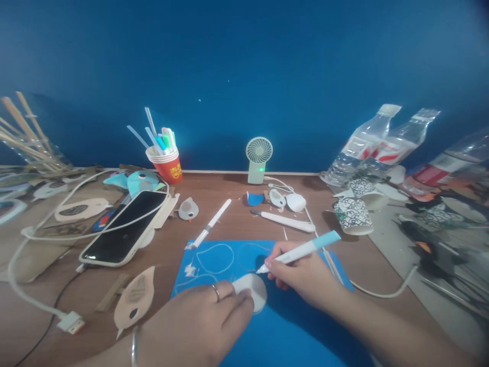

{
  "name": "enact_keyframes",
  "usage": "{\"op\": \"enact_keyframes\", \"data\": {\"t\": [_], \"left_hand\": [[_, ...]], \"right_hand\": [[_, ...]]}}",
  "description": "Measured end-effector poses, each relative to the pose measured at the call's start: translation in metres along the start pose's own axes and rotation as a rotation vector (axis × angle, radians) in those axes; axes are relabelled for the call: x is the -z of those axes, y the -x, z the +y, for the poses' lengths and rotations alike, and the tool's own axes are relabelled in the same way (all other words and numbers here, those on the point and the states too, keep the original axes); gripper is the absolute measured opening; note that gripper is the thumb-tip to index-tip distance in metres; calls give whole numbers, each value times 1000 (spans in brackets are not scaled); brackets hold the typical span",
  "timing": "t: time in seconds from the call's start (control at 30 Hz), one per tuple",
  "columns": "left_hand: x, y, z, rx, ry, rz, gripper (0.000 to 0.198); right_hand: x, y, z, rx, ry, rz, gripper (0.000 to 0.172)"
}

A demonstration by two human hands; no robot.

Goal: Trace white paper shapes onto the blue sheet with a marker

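A blue sheet of paper (275,326) lies on the wooden table in front of me, with white outlines drawn on its upper left part. My left hand (198,321), a ring on one finger, presses flat with fingers together on a white teardrop-shaped cutout (254,288) lying on the sheet. My right hand (301,275) is closed round a white marker with a light-blue cap end (301,250). Its tip touches the sheet at the cutout's upper edge.
A smartphone (124,227) with a white cable lies at the left, beside paper cutouts (135,295). A red cup of pens (168,165), a small fan (259,158), a white knife (286,220), a loose pen (212,223), patterned cups (353,216) and plastic bottles (367,145) stand behind.
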State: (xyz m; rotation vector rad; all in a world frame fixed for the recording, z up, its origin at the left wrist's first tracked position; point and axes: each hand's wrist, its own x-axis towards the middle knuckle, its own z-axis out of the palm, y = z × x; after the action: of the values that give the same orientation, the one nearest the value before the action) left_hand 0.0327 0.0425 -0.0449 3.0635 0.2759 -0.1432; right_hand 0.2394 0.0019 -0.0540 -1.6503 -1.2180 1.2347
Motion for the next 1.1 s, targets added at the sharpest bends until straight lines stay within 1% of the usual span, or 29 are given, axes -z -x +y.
{"op": "enact_keyframes", "data": {"t": [0.27,0.4,0.5,0.67,0.8,0.87,1.0,1.1], "left_hand": [[3,-1,0,-5,-12,31,39],[5,-2,1,-6,-45,94,43],[5,-3,1,-22,-61,138,43],[0,-2,1,-13,-120,252,45],[0,-2,1,-4,-128,291,47],[0,-2,1,-1,-121,290,46],[-1,-1,3,3,-128,274,39],[-3,0,8,6,-168,274,32]], "right_hand": [[-1,0,-1,-26,15,-14,9],[0,2,0,-51,2,1,10],[1,4,2,-25,33,3,11],[2,5,7,22,124,32,11],[3,6,8,55,165,22,12],[4,6,8,41,123,23,13],[5,4,2,-74,-23,69,10],[6,-2,-5,-81,-41,95,4]]}}
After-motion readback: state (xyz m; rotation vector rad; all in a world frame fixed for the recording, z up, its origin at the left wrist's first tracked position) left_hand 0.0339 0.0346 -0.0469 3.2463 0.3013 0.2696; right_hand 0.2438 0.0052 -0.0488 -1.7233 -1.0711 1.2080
